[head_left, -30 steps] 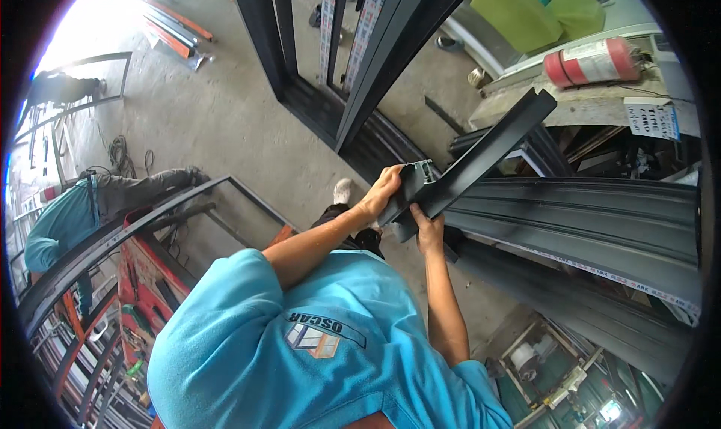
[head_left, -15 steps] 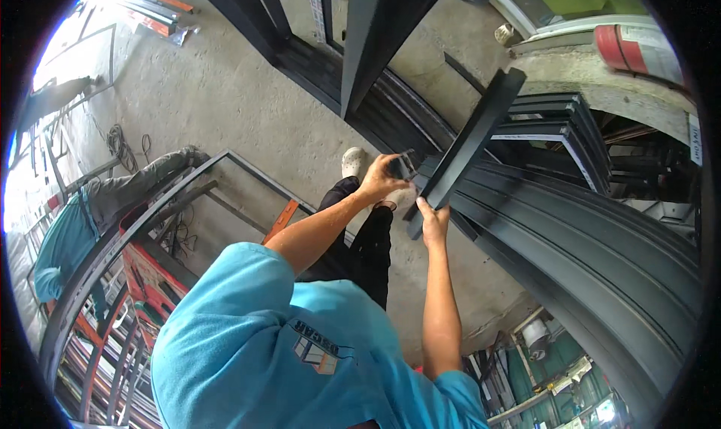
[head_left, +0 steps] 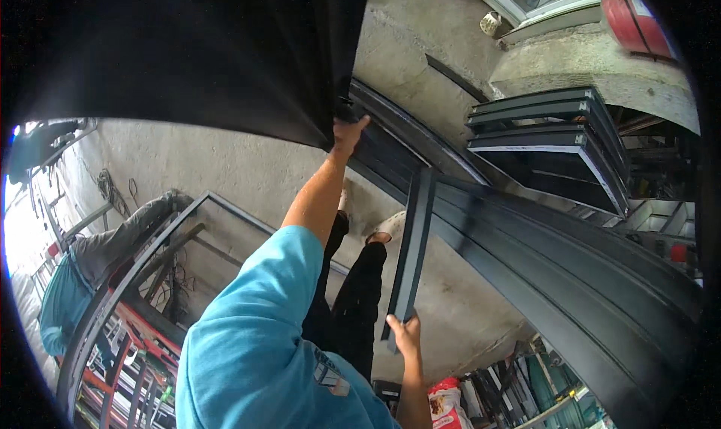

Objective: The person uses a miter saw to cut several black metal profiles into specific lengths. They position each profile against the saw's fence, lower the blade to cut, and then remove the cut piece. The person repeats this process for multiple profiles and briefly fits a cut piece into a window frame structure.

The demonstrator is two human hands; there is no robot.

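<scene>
My left hand (head_left: 348, 135) reaches forward, its fingers closed at the lower edge of a big dark upright profile (head_left: 248, 69) that looms across the upper left. Something small and black shows at the fingertips, but its kind is hard to make out. Lower down, my right hand (head_left: 406, 333) grips the near end of a dark grey metal channel bar (head_left: 412, 256). The bar slants up and away, its far end overlapping the edge of long grey ribbed metal profiles (head_left: 541, 271) on the right.
Stacked dark frames (head_left: 533, 140) stand at the right, by a concrete ledge (head_left: 578, 65) with a red roll (head_left: 637, 27). At left, another person in a teal shirt (head_left: 71, 301) bends beside a metal frame (head_left: 143, 267). A red-and-white bag (head_left: 448, 406) lies near my right forearm.
My left hand has moved forward to the upright profile, which now fills much more of the upper left. My right hand has come lower and nearer, bringing the channel bar down with it.
</scene>
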